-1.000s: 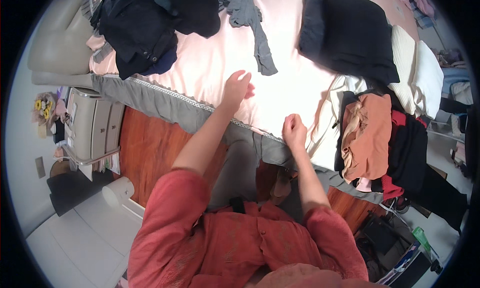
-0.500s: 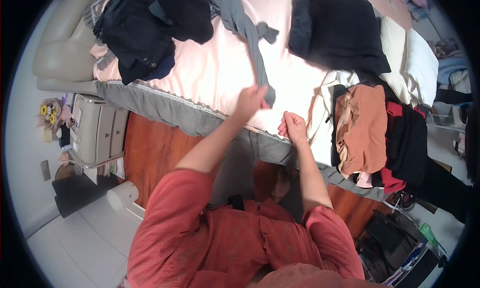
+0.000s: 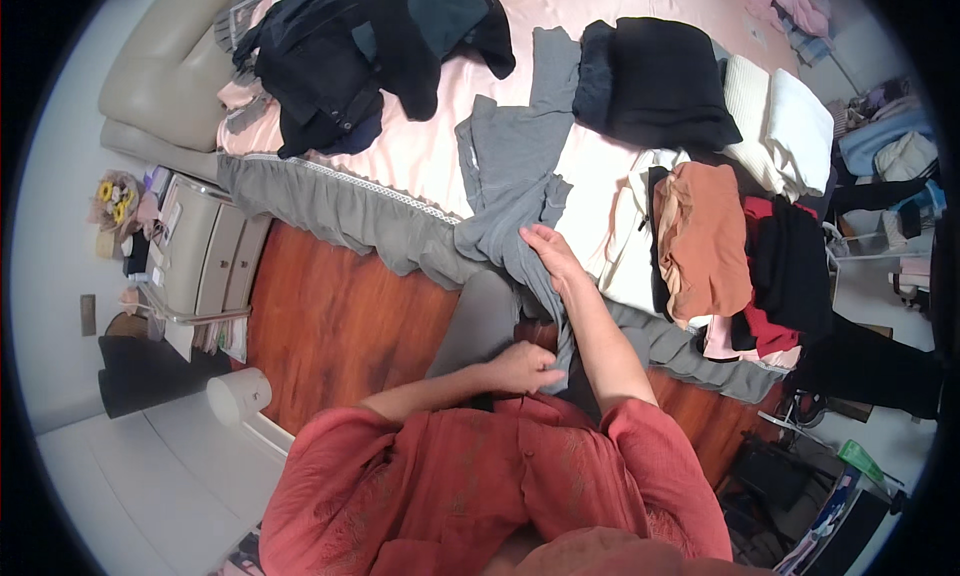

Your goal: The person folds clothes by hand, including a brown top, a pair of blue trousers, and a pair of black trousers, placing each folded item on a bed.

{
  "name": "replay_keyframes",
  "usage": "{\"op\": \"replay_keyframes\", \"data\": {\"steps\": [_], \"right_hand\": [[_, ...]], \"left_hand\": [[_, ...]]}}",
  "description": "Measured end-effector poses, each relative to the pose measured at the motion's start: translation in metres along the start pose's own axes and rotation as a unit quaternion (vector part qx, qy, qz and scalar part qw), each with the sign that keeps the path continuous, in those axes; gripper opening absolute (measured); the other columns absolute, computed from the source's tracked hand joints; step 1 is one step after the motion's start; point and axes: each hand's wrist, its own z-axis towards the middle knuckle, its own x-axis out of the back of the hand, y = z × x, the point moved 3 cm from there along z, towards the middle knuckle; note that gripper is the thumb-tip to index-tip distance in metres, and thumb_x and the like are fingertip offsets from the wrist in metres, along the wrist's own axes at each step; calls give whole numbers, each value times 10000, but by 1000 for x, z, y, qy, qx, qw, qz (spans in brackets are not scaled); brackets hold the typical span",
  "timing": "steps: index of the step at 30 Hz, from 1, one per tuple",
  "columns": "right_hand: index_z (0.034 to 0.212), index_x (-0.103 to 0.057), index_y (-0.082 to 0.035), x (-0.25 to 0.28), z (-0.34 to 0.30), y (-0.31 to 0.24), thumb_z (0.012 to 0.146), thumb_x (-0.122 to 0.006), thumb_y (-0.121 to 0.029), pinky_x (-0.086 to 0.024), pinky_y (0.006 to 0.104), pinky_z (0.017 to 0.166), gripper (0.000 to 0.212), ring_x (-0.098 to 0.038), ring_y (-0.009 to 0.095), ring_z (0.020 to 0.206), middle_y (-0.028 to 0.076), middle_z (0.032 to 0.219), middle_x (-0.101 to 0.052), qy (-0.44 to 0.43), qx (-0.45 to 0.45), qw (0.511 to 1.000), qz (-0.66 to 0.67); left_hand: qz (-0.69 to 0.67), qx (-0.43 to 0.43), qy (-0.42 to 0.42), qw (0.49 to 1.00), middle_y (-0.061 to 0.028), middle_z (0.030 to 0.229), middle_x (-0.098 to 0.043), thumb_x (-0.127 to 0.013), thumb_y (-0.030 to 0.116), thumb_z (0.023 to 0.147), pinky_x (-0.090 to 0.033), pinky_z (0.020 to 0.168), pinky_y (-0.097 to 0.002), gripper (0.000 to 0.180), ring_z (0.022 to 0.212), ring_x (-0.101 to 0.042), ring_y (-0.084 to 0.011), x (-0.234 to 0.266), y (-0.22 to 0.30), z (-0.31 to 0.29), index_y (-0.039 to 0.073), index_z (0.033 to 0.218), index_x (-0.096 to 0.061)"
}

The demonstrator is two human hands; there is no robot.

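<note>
the right hand (image 3: 548,254) lay at mid-frame on a grey garment (image 3: 515,181), its fingers closed over a fold of the cloth at the bed's near edge. the left hand (image 3: 525,366) sat lower, just below centre and close to the person's red top (image 3: 500,486), its grip curled shut on the hanging lower end of the same garment.

judgement on the step in hand: the cloth appeared to be under draw between the two hands. to do it well, both grips would need to hold the fabric evenly, keep it taut along its length, and lift it free of the bed edge, so that the trailing part did not snag the grey bed skirt (image 3: 330,211) or drag neighbouring clothes with it.

the garment was plain mid-grey, soft and thin, and creased. it ran from the upper centre of the frame, where it spread partly flat on the pink bed sheet (image 3: 425,151), down over the edge to the hands. its upper end lay just beside a folded black stack (image 3: 660,91). a dark clothes heap (image 3: 350,46) sat at upper left, well apart. an orange-brown garment (image 3: 705,236) lay to the right, near the right hand but not touching it.
</note>
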Motion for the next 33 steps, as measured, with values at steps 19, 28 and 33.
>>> {"op": "replay_keyframes", "data": {"steps": [19,28,33], "right_hand": [[983,-631,-31,14,-110,5,917,-557,-66,-526,261,727,105,-637,113,769,33,886,-669,-58,27,994,94],[1093,-605,-2,-90,-230,-49,932,-572,-90,-507,241,800,186,-631,89,865,25,979,-665,-267,29,960,76],[1037,-603,-14,-99,-251,-41,928,-589,-106,-470,210,759,144,-585,44,850,-4,951,-645,-410,21,912,8]], "left_hand": [[-310,133,265,903,-71,813,-654,-548,338,965,-488,511,-247,335,596,-612,-118,59,-69,-43,31,1089,-596],[-586,106,334,731,-141,1081,-657,-499,268,983,-559,819,-374,332,932,-664,-252,88,-120,-32,-3,1158,-580],[-696,30,128,706,-169,1167,-638,-385,281,1012,-518,918,-433,414,1066,-631,-276,74,-80,-35,-35,1224,-550]]}}
